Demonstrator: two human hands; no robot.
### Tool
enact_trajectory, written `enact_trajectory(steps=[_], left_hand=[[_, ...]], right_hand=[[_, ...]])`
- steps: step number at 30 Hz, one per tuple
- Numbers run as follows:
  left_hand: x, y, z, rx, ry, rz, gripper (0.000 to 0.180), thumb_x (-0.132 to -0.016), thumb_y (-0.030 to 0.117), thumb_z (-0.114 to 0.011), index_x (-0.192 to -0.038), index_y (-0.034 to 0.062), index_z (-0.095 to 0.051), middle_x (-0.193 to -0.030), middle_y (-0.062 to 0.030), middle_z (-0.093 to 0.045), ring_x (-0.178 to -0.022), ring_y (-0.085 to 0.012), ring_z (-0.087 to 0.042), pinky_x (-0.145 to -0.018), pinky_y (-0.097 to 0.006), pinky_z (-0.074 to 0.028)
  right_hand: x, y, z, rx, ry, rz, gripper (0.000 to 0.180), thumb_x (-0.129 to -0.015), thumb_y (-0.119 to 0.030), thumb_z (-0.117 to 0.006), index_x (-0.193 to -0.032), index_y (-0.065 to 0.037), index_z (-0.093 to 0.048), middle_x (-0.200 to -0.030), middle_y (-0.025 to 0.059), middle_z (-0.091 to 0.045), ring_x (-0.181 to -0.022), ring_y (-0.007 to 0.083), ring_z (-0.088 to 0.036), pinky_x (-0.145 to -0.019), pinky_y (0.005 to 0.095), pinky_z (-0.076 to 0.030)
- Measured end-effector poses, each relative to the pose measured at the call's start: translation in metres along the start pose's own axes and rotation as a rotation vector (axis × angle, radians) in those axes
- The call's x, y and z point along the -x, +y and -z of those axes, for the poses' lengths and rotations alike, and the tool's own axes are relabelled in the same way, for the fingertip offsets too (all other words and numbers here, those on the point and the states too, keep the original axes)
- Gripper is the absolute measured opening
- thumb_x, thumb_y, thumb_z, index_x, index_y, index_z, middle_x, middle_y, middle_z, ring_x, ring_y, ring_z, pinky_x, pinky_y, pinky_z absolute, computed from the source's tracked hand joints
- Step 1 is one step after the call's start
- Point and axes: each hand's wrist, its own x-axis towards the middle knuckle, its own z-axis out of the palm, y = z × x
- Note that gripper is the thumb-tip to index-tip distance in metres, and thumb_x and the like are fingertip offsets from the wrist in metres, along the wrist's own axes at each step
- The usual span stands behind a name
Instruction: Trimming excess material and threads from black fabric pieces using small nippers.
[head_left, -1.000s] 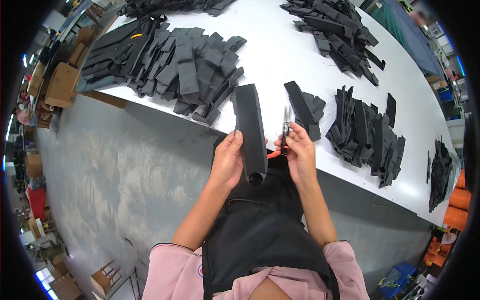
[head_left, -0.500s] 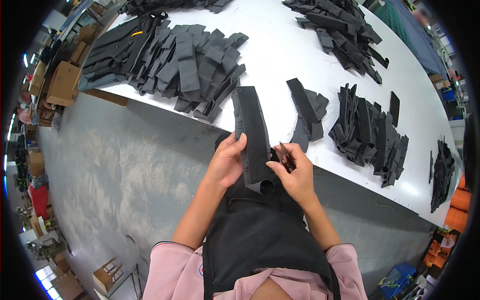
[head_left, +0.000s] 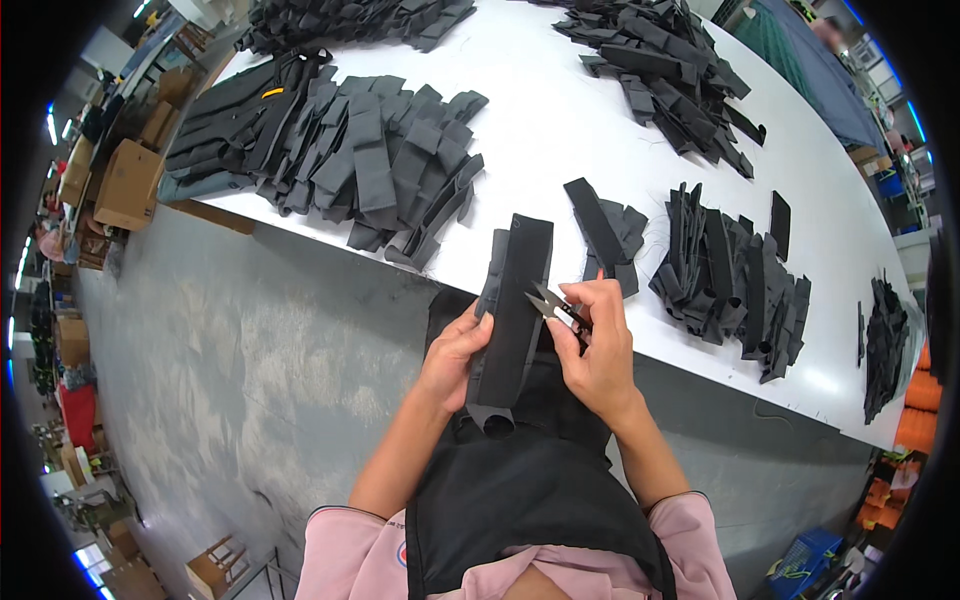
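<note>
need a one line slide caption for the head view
Left hand steadies a long black fabric strip while the right hand holds small thread snips against it.

A long black folded fabric strip (head_left: 515,310) lies lengthwise from the near table edge, with small open metal thread snips (head_left: 553,304) touching its right edge.

The right hand (head_left: 598,352) covers the handles of the thread snips (head_left: 553,305), so only the open blades show. The long black fabric piece (head_left: 512,318) hides the left hand's (head_left: 452,352) fingertips behind it. At the far right, the small dark pile (head_left: 885,345) blurs toward the rim.
</note>
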Motion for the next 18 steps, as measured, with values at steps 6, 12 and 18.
enact_trajectory(steps=[6,12,18], left_hand=[[0.008,-0.005,-0.008,-0.036,0.030,0.041,0.044,-0.096,0.017,-0.049,-0.136,0.0022,-0.038,-0.115,-0.0061,-0.059,-0.096,-0.0116,-0.061,-0.081,-0.025,-0.052],[0.010,-0.007,-0.013,-0.090,0.030,0.055,0.046,-0.095,0.016,-0.049,-0.137,0.0014,-0.036,-0.115,-0.0068,-0.059,-0.097,-0.0116,-0.061,-0.082,-0.025,-0.052],[0.012,-0.006,-0.019,-0.129,0.028,0.053,0.046,-0.095,0.016,-0.049,-0.137,0.0007,-0.035,-0.118,-0.0082,-0.058,-0.100,-0.0124,-0.060,-0.085,-0.025,-0.051]], right_hand=[[-0.003,0.000,0.007,-0.002,-0.011,0.041,0.033,-0.073,-0.002,-0.070,-0.104,-0.004,-0.058,-0.094,0.0091,-0.050,-0.061,0.0211,-0.056,-0.053,0.0293,-0.046],[-0.003,-0.001,0.012,0.042,-0.007,0.082,0.035,-0.071,-0.003,-0.071,-0.104,-0.004,-0.061,-0.091,0.0093,-0.051,-0.062,0.0222,-0.057,-0.052,0.0304,-0.046],[0.002,-0.003,0.010,0.146,0.059,0.145,0.029,-0.070,-0.003,-0.072,-0.098,-0.003,-0.063,-0.080,0.0085,-0.051,-0.059,0.0219,-0.057,-0.051,0.0309,-0.045]])
